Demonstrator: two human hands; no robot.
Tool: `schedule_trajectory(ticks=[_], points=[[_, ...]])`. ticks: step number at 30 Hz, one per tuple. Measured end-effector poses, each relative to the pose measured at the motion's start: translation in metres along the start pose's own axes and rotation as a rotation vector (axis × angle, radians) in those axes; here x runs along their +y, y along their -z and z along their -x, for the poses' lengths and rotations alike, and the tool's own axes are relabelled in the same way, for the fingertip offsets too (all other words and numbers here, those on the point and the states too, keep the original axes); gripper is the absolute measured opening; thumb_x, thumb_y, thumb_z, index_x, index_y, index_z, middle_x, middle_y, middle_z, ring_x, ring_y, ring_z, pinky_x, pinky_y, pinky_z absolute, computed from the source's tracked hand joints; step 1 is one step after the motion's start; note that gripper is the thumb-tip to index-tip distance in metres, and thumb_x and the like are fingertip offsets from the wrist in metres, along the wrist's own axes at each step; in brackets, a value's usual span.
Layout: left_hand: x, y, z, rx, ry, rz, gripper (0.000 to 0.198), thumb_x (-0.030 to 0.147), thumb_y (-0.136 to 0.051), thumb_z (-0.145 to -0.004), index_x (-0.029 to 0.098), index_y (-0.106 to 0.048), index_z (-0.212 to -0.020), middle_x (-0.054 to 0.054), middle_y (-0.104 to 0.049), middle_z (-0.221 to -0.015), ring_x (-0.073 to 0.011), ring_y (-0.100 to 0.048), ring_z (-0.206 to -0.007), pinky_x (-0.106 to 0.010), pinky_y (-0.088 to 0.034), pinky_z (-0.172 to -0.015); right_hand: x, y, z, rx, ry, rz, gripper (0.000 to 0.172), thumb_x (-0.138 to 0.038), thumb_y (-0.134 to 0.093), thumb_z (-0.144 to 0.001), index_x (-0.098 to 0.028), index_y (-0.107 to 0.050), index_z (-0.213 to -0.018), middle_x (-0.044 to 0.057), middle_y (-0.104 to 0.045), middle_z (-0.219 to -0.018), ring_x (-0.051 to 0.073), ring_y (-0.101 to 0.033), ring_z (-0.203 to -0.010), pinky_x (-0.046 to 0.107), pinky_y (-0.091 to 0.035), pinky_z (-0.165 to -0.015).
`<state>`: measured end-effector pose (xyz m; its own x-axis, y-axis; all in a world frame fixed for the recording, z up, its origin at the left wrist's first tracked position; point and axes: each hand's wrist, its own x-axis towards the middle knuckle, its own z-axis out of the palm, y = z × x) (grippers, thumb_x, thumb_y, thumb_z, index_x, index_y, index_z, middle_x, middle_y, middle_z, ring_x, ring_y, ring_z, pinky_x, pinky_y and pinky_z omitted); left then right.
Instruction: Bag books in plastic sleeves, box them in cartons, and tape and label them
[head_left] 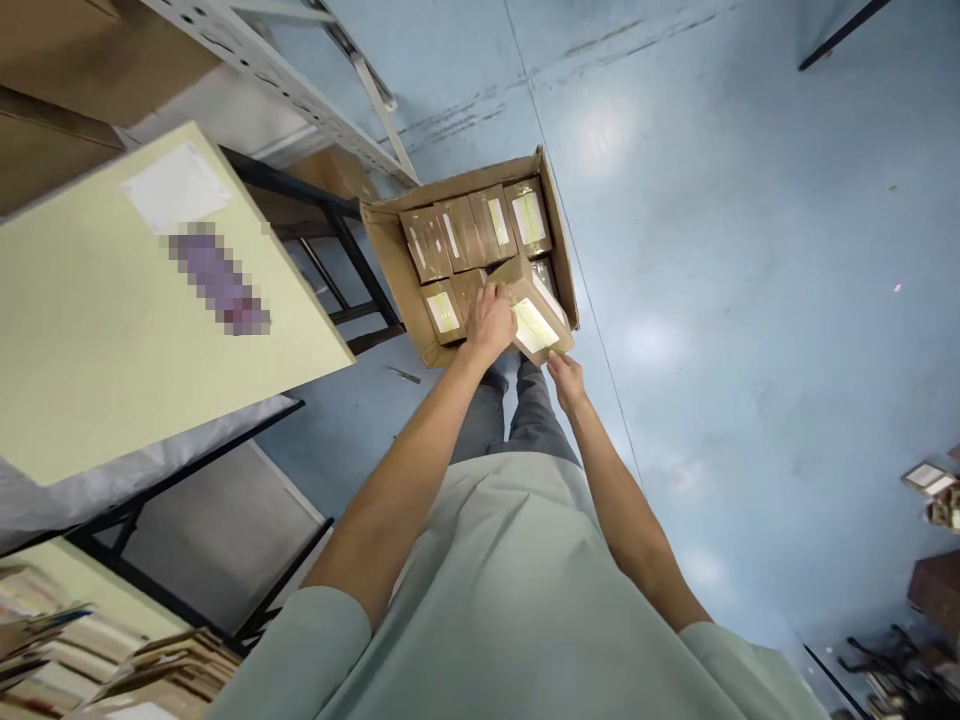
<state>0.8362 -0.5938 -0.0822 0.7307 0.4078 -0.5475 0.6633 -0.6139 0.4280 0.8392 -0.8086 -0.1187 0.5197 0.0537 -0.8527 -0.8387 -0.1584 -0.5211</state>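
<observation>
A small cardboard box (534, 318) with a white label and clear tape is tilted above the near right part of a large open carton (396, 270). My left hand (492, 322) grips its left side, fingers curled over the edge. At its near right corner, my right hand (566, 376) pinches the cardboard between thumb and fingers. Inside the carton, several similar taped boxes (493, 222) stand in rows, most with white labels. The tilted box and my left hand partly cover the near row.
To the left stands a pale yellow tabletop (97, 370) on a black frame. A white metal rack (300, 90) rises behind it. Stacked papers or cardboard pieces (172, 665) lie at lower left. The blue floor (712, 300) carries a thin black leg (844, 35) at upper right.
</observation>
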Motion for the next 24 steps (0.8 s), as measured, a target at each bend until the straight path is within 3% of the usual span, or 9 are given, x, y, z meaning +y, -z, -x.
schedule_trajectory(ticks=[4,8,14,19,24], points=[[-0.012,-0.037,-0.069,-0.085,-0.087,0.045,0.063,0.009,-0.061,-0.096,0.005,-0.049,-0.158,-0.024,-0.057,-0.157,-0.0373,-0.047,-0.152,-0.055,-0.034,-0.135,0.012,-0.019,-0.052,0.062,-0.170,-0.184,0.013,-0.026,-0.083,-0.085,-0.021,-0.072,-0.088,-0.001,-0.077,-0.084,0.015,-0.074,-0.091,0.029,-0.062,-0.092],[-0.027,-0.075,-0.117,-0.174,-0.140,0.089,0.073,0.005,-0.060,-0.092,0.002,-0.044,-0.162,-0.026,-0.051,-0.165,-0.0365,-0.041,-0.161,-0.055,-0.029,-0.138,0.031,-0.030,-0.084,0.123,-0.264,-0.246,0.007,-0.022,-0.080,-0.086,-0.021,-0.075,-0.091,0.000,-0.079,-0.088,0.016,-0.075,-0.091,0.027,-0.065,-0.086],[-0.045,-0.126,-0.166,-0.178,-0.163,0.170,0.083,0.000,-0.057,-0.085,0.002,-0.041,-0.167,-0.024,-0.047,-0.171,-0.0322,-0.038,-0.165,-0.049,-0.026,-0.141,0.059,-0.049,-0.115,0.225,-0.195,-0.282,0.006,-0.023,-0.075,-0.090,-0.021,-0.074,-0.095,0.004,-0.081,-0.102,0.017,-0.077,-0.108,0.027,-0.066,-0.096],[-0.066,-0.159,-0.204,-0.193,-0.159,0.196,0.081,0.005,-0.059,-0.088,0.003,-0.041,-0.167,-0.024,-0.048,-0.171,-0.0336,-0.039,-0.163,-0.050,-0.025,-0.142,0.073,-0.060,-0.168,0.289,-0.186,-0.176,0.011,-0.024,-0.072,-0.094,-0.022,-0.069,-0.104,0.006,-0.078,-0.115,0.017,-0.073,-0.120,0.031,-0.065,-0.103],[-0.078,-0.197,-0.230,-0.175,-0.149,0.210,0.082,0.014,-0.066,-0.094,0.004,-0.035,-0.170,-0.027,-0.040,-0.174,-0.0412,-0.032,-0.166,-0.063,-0.027,-0.139,0.085,-0.058,-0.225,0.274,-0.208,-0.039,0.011,-0.031,-0.068,-0.099,-0.023,-0.063,-0.107,0.004,-0.073,-0.108,0.017,-0.072,-0.112,0.033,-0.066,-0.100]])
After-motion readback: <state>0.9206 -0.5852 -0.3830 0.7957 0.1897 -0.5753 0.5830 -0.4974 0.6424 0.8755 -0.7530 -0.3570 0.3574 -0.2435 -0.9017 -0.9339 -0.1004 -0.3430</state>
